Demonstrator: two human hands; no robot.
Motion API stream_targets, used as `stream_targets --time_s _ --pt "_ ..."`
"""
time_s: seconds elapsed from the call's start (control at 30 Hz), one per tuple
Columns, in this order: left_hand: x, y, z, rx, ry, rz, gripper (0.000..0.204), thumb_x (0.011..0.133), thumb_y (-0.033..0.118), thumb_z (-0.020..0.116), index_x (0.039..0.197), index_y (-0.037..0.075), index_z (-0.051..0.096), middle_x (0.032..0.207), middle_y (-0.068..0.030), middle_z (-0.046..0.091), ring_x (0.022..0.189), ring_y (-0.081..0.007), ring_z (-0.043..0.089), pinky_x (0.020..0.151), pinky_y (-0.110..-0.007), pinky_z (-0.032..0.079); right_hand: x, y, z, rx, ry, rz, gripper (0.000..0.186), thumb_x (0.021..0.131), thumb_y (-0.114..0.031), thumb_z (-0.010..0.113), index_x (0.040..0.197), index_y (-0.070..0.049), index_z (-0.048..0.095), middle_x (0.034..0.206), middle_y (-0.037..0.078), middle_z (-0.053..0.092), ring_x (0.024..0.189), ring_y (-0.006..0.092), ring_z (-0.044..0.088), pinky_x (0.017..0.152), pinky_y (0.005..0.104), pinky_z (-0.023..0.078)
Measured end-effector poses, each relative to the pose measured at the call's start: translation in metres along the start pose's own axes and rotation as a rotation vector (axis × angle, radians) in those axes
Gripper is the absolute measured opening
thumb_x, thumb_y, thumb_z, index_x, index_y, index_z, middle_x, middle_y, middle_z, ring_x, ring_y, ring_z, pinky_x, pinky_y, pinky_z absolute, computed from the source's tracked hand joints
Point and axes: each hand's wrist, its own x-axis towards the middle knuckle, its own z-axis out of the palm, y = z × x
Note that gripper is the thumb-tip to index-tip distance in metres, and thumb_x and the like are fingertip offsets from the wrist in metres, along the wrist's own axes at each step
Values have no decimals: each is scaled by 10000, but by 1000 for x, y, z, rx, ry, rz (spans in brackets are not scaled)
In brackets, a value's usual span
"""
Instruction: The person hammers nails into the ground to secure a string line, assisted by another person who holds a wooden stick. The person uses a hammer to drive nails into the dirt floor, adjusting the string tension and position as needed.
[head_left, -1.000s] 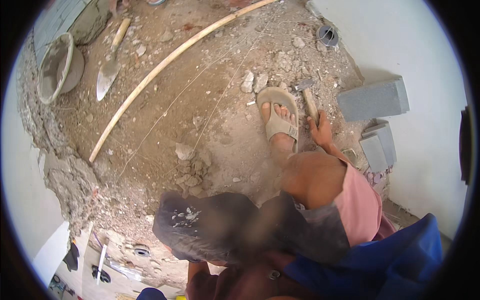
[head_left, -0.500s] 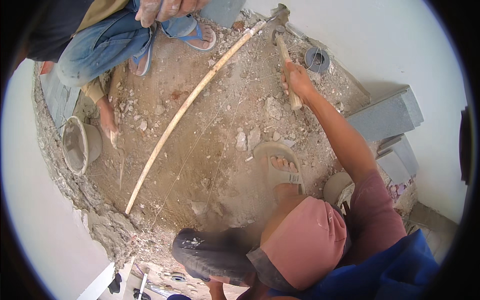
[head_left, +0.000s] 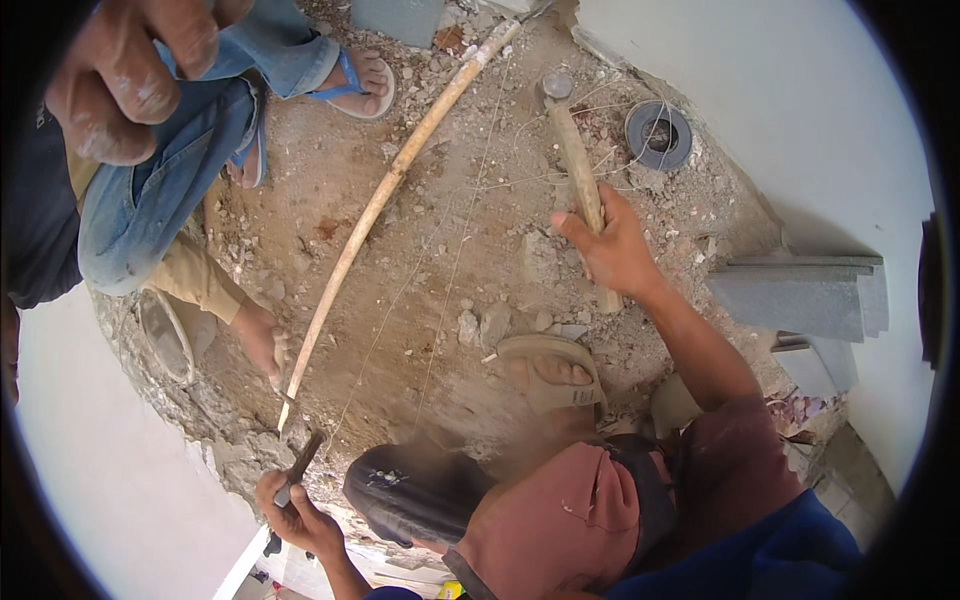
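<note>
My right hand (head_left: 615,250) is closed around the wooden handle of a hammer (head_left: 575,160), its metal head pointing away from me above the rubble. At the lower left, my left hand (head_left: 300,515) grips a short dark chisel (head_left: 303,458), whose upper end lies close to the near end of a long wooden pole (head_left: 392,180). The pole crosses the dirt floor diagonally. Beside that near end, a co-worker's hand (head_left: 262,338) holds a trowel (head_left: 285,398), partly hidden by the pole. The co-worker's other hand (head_left: 140,80) hangs large at the upper left.
A bucket (head_left: 165,335) stands against the left wall's rough mortar edge. On the right are a roll of wire (head_left: 658,135), stacked grey tiles (head_left: 795,295) and a white wall. Thin strings cross the floor among broken stones (head_left: 495,325). My sandalled foot (head_left: 550,375) rests mid-floor.
My left hand has come up into view with the chisel. My right hand has drawn the hammer nearer. The co-worker's trowel hand has moved toward the pole's near end; their other hand looms larger.
</note>
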Motion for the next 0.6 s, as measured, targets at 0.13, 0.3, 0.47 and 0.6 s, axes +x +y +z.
stream_targets --time_s 0.13,0.3,0.47,0.6 --pt "57 45 116 -504 -318 -145 221 1057 150 648 1198 -14 604 1137 -142 659 1035 -227 700 923 -396 620 -60 4 32 315 -175 39 467 921 -276 838 1177 -17 545 916 39 643 660 98 612 549 281 498" --pt "66 92 214 -861 -702 -302 159 1018 37 671 1163 -6 621 1096 -119 700 1027 -193 709 910 -367 622 -82 0 48 451 -251 90 564 931 -242 823 1355 -28 520 968 39 664 682 92 620 565 270 501" --pt "78 94 225 -501 -1215 -77 301 961 62 743 1244 9 656 1063 -93 727 970 -180 733 854 -332 586 -80 23 50 418 -121 -167 531 944 -236 796 1359 -18 547 921 35 649 674 93 604 573 278 502" --pt "59 108 250 -470 -1343 136 311 954 -15 710 1260 25 676 1087 -52 727 955 -114 687 808 -288 554 -72 22 48 136 -59 -451 406 972 -238 758 1271 -15 596 863 33 630 678 97 595 586 288 502"
